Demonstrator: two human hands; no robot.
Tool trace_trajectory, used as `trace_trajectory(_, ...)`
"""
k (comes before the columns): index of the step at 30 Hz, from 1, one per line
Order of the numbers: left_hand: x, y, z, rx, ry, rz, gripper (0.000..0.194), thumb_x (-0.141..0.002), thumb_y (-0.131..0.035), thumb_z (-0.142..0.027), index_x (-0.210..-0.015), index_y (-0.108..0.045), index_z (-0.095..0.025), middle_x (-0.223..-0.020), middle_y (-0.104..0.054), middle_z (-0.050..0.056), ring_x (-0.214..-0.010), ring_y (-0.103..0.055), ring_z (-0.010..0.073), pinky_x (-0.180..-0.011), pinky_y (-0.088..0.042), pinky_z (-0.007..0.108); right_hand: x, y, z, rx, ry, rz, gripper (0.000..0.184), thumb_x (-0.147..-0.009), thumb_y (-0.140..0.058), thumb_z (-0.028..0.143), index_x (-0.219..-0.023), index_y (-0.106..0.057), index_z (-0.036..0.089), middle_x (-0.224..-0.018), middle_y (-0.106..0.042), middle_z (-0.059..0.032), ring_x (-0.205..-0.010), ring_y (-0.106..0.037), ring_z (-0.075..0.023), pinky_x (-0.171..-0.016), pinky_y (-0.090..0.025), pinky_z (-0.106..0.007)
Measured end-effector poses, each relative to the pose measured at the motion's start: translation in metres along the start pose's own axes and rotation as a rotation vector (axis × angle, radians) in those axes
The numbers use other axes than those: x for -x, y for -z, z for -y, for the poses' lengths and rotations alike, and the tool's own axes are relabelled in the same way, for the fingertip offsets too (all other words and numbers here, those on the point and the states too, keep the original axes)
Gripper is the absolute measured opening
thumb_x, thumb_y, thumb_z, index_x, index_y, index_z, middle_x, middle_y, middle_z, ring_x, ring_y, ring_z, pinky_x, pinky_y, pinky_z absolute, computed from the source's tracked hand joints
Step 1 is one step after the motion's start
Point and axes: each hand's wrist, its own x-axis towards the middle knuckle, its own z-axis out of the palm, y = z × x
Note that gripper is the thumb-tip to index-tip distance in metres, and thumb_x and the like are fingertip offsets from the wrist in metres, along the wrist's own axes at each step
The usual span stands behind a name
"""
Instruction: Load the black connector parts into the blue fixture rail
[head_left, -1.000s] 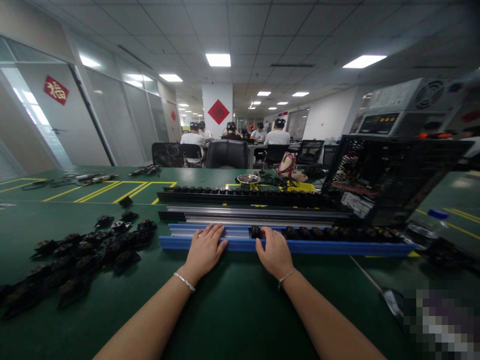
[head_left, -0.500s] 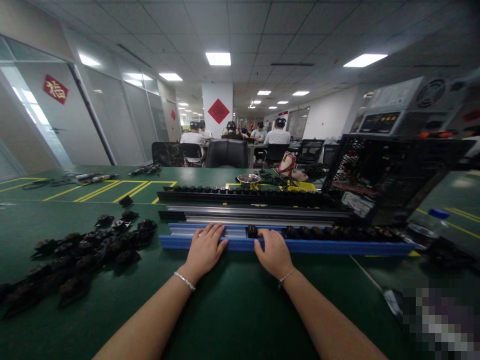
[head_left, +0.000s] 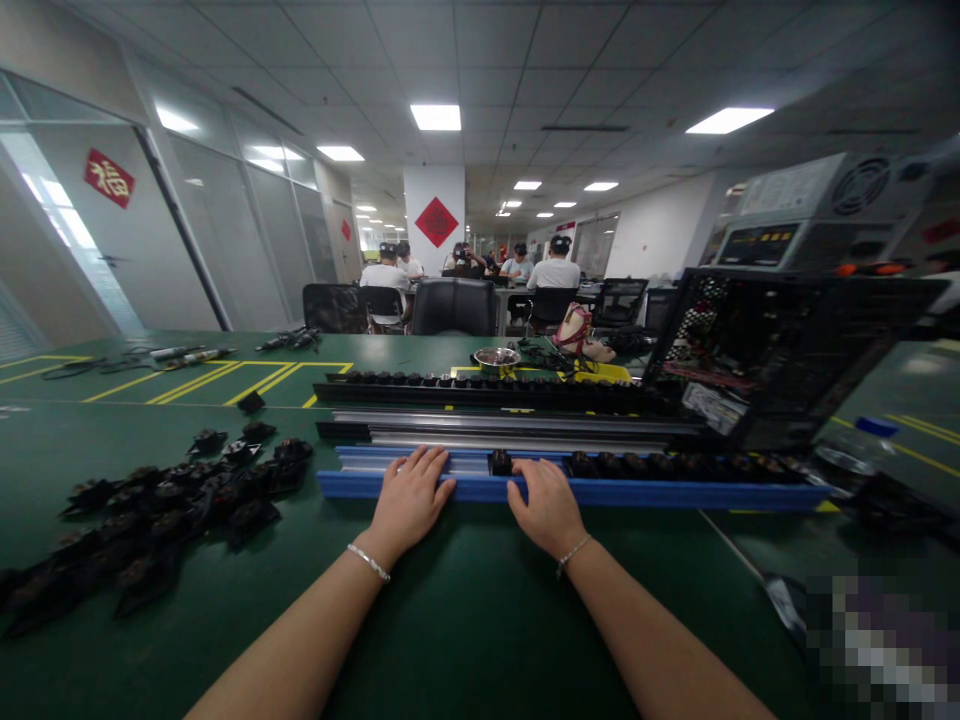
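Note:
A long blue rail [head_left: 465, 489] with a channel lies across the green table in front of me. My left hand [head_left: 412, 500] rests on its left part, fingers stretched over the channel and thumb apart. My right hand [head_left: 547, 500] lies over the rail further right, its thumb against the front wall and its fingers loosely bent over the channel. Just left of those fingers sits a small black part [head_left: 500, 462] in the channel; whether the fingertips touch it is hard to see. Right of this hand, a row of similar black parts [head_left: 660, 466] fills the channel.
A heap of black parts [head_left: 180, 510] lies at left. Behind the blue rail are a black-and-silver rail [head_left: 510, 428] and a filled black rail [head_left: 420, 392]. A metal bowl [head_left: 496, 358] and an open computer case [head_left: 795, 350] stand beyond. Other people sit farther back.
The small black part in the channel appears shifted very slightly left. Both hands stay in nearly the same place on the blue rail.

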Motion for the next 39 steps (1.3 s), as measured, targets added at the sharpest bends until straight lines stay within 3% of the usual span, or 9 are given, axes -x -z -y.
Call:
trace_trajectory(12, 0.000, 0.001, -0.001, -0.014, 0.008, 0.011, 0.045, -0.091, -0.032, -0.044, -0.129, -0.050, -0.025, -0.136, -0.051, 0.005, -0.129, -0.040, 0.0230, -0.101, -0.036, 0.044, 0.000, 0.003, 0.005, -0.001, 0.055, 0.028, 0.017, -0.084, -0.047, 0.027, -0.096, -0.055, 0.019, -0.099, -0.066, -0.0073, -0.095, -0.059, -0.0206, -0.097, -0.037, -0.040)
trace_trajectory(27, 0.003, -0.002, -0.004, -0.049, 0.014, 0.026, 0.057, -0.086, -0.042, -0.043, -0.139, -0.035, -0.022, -0.139, -0.047, 0.009, -0.131, -0.035, 0.0269, -0.103, -0.030, 0.050, 0.000, 0.004, 0.011, -0.027, 0.087, 0.077, 0.018, -0.083, -0.050, 0.028, -0.097, -0.055, 0.018, -0.107, -0.064, -0.0082, -0.101, -0.056, -0.0212, -0.096, -0.038, -0.040)
trace_trajectory(39, 0.003, 0.002, -0.008, -0.061, -0.012, 0.063, 0.067, -0.083, -0.050, -0.040, -0.144, -0.022, -0.035, -0.141, -0.043, 0.007, -0.131, -0.033, 0.0311, -0.101, -0.028, 0.058, 0.001, 0.006, 0.013, -0.057, 0.051, 0.132, 0.023, -0.083, -0.051, 0.028, -0.103, -0.054, 0.018, -0.114, -0.062, -0.0084, -0.107, -0.054, -0.0224, -0.101, -0.034, -0.043)
